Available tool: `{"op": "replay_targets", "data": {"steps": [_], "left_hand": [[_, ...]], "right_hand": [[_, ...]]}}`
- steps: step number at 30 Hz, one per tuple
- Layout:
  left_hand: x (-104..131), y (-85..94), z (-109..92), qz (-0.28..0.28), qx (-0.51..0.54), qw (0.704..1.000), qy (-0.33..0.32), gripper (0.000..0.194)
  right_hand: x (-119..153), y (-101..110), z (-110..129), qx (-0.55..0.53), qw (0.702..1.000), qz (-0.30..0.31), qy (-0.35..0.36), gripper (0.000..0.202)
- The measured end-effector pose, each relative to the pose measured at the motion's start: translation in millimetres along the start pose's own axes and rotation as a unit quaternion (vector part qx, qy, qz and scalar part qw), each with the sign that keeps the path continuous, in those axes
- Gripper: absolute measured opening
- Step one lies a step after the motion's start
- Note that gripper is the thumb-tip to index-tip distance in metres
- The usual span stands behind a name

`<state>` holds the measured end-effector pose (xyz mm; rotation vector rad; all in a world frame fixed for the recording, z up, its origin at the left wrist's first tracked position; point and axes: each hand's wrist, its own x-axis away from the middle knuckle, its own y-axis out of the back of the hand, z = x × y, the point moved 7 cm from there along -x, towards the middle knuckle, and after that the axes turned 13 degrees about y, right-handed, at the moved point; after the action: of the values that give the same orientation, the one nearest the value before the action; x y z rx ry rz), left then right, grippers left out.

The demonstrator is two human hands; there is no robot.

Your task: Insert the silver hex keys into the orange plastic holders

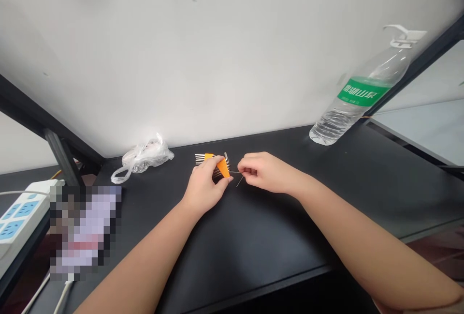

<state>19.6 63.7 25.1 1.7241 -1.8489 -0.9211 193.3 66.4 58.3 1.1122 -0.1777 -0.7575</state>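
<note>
An orange hex key holder [224,168] with several metal hex keys [199,158] through it is gripped in my left hand [205,183], low over the black table. My right hand [266,172] is closed, its fingertips pinching a thin hex key [235,172] at the holder's right side. Whether that key's tip sits in a slot of the holder is too small to tell. Another thin metal key [239,181] slants below my right fingertips; I cannot tell if it lies on the table or is part of the pinched one.
A crumpled clear plastic bag [147,155] lies at the back left. A large water bottle [357,91] with a green label stands back right. At the left are a white power strip [21,212] and a blurred-out device [89,229] with a cable. A wall rises behind the black table [232,236].
</note>
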Motion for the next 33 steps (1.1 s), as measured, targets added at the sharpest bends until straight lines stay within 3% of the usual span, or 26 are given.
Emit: {"op": "replay_targets", "data": {"steps": [13, 20, 25, 33], "left_hand": [[3, -1.3, -6, 0.0, -0.045, 0.998, -0.035, 0.05], [4, -3.6, -10, 0.019, -0.02, 0.999, -0.033, 0.044], [2, 1.0, -4, 0.002, 0.005, 1.0, -0.001, 0.048], [2, 0.5, -4, 0.0, -0.008, 1.0, -0.007, 0.046]], "right_hand": [[1, 1, 0, 0.037, 0.997, -0.031, 0.056, 0.019], [-6, -9, 10, -0.056, 0.995, -0.051, 0.057, 0.021], [-3, -8, -5, -0.158, 0.983, -0.096, -0.013, 0.017], [-11, -18, 6, -0.029, 0.996, -0.082, 0.034, 0.018]]}}
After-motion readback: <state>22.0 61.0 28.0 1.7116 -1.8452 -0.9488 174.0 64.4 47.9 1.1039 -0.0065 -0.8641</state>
